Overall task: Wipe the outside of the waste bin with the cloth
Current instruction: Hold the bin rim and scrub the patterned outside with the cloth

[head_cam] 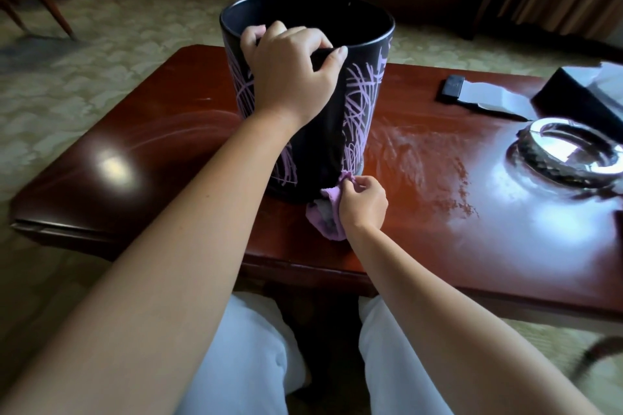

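A black waste bin with pale purple grass-like lines stands upright on a glossy reddish-brown table. My left hand grips the bin's near rim, fingers curled over the edge. My right hand pinches a bunched purple cloth and holds it against the bin's lower near side, just above the tabletop. Part of the cloth hangs down onto the table.
A glass ashtray sits at the right of the table. Behind it lie a dark tissue box and a small black object on paper. Streaks mark the table beside the bin. A chair leg stands on the carpet far left.
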`<state>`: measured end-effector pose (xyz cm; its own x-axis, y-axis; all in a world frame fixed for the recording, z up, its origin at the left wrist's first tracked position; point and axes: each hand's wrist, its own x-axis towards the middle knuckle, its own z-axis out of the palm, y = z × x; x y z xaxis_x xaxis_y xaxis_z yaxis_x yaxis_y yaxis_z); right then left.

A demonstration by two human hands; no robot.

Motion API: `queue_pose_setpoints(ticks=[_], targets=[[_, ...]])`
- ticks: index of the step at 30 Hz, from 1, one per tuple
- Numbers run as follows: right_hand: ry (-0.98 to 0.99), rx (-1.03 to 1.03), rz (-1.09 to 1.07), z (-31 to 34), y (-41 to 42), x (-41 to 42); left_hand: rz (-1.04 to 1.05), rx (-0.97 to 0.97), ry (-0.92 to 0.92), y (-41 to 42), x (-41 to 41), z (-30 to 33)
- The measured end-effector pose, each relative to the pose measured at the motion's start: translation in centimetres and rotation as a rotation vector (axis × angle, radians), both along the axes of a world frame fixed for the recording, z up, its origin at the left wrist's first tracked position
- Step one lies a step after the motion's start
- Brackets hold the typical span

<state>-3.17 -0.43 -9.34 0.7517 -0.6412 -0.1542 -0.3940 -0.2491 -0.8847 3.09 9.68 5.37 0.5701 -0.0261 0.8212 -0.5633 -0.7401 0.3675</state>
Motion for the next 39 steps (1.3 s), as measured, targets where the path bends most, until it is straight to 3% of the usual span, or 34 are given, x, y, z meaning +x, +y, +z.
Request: queue_pose_setpoints(ticks=[10,14,19,23,27,31,35,39], targets=[[0.044,0.035,0.012,0.09,-0.22,0.05,-0.009,-0.020,-0.022,-0.06,-0.23,0.00],[-0.078,0.033,-0.028,0.52,-0.02,-0.01,-0.009,-0.024,-0.023,-0.01,-0.13,0.00],[0.012,0.036,0.010,0.18,0.01,-0.20,-0.013,-0.034,-0.024,-0.17,-0.13,0.03],[-0.092,0.053,-0.030,0.38,0.23,-0.23,-0.013,-0.054,-0.030,-0.16,-0.09,-0.05],[-0.007,0.046,0.010,0.01,-0.03,-0.39,-0.020,-0.066,-0.037,-0.34,-0.17,-0.01],[-0.129,0.068,-0.041,0.34,0.22,-0.40,-0.024,-0.084,-0.052,-0.32,-0.14,-0.15],[-0.018,0.049,0.001,0.16,-0.04,-0.38,-0.020,-0.087,-0.066,-0.38,-0.18,-0.06],[-0.123,0.063,-0.039,0.45,0.18,-0.33,-0.023,-0.091,-0.087,-0.37,-0.15,-0.26]])
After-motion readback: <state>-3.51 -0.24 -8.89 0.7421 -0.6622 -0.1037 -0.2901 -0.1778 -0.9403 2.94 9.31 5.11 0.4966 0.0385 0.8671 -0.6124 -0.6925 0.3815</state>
